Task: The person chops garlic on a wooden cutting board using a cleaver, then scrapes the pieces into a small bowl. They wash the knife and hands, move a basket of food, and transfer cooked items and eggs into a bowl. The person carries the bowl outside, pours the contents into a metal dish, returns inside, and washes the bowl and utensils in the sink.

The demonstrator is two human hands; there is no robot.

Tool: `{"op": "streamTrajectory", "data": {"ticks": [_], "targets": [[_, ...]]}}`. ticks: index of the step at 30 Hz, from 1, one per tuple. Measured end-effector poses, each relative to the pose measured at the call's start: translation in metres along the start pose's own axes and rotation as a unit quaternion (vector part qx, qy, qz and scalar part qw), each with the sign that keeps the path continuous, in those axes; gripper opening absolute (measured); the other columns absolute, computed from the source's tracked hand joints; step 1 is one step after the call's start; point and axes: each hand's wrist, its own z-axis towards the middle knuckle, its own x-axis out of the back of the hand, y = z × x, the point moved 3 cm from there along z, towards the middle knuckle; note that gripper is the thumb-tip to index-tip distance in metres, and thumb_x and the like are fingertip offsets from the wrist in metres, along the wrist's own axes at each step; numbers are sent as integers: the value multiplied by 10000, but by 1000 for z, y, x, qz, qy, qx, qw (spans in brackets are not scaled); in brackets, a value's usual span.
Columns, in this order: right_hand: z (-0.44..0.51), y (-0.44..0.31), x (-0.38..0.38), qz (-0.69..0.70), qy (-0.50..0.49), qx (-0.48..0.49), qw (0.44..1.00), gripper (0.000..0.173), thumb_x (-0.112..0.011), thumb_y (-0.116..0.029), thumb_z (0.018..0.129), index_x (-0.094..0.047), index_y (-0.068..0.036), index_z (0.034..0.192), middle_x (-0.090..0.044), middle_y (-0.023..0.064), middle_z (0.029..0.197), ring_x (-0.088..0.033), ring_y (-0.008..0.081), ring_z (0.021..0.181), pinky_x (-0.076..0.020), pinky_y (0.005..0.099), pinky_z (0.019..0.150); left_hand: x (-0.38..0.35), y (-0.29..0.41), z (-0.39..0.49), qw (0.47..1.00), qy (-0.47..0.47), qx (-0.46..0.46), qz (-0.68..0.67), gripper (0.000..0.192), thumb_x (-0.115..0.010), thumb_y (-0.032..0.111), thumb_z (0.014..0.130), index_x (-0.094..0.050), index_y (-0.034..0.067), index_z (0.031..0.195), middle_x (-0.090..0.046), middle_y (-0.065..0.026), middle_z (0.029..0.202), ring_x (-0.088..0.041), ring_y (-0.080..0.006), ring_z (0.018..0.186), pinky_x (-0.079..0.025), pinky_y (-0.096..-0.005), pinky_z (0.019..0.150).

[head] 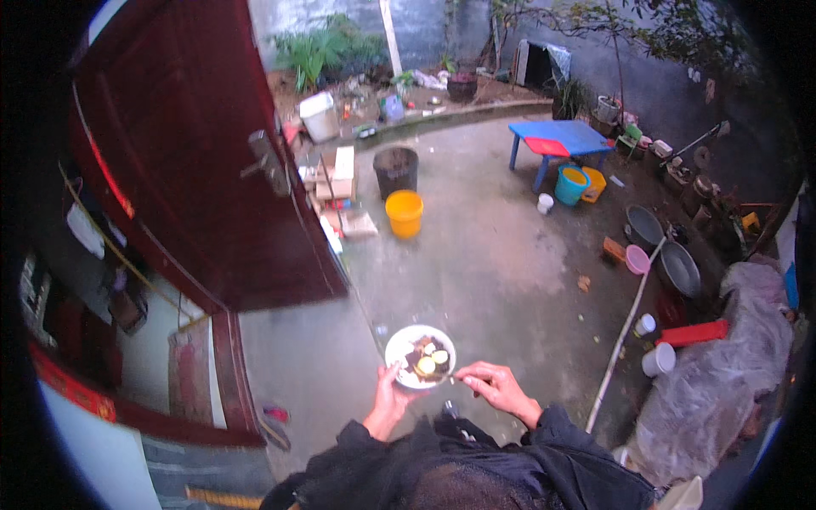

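A white bowl (452,346) rests in my left hand (387,400), which supports it from below and at the near left side, thumb by the rim. In it lie white food that looks like rice, dark brown pieces and egg halves (426,364) with yellow yolks. My right hand (499,387) pinches the handle of a thin utensil (449,377) at the bowl's right edge. The utensil's tip is too small to make out, so I cannot tell whether it is a spoon.
A dark red door (191,146) stands ajar at left. Ahead on the concrete floor are a yellow bucket (404,215), a black bucket (395,172) and a blue table (561,135). A long pole (621,341), basins (679,269) and plastic sheeting (695,395) lie at right.
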Motion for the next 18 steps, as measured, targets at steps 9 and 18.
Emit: {"op": "streamTrajectory", "data": {"ticks": [9,18], "targets": [[244,61,98,151,-89,-76,982,305,-552,-274,972,-664,-77,1177,-688,50,1030,-637,103,777,-540,277,694,-21,75,216,986,152,-35,51,623,-550,370,912,-269,83,1389,-477,-193,1338,-566,-401,1148,-567,-580,783],[495,129,215,18,-96,-128,987,227,-618,-160,922,-699,-49,1104,-705,48,864,-610,98,632,-506,269,627,-67,163,491,985,149,-48,77,469,-554,256,924,-256,96,1249,-411,-230,1323,-546,-412,1146,-577,-555,767]]}}
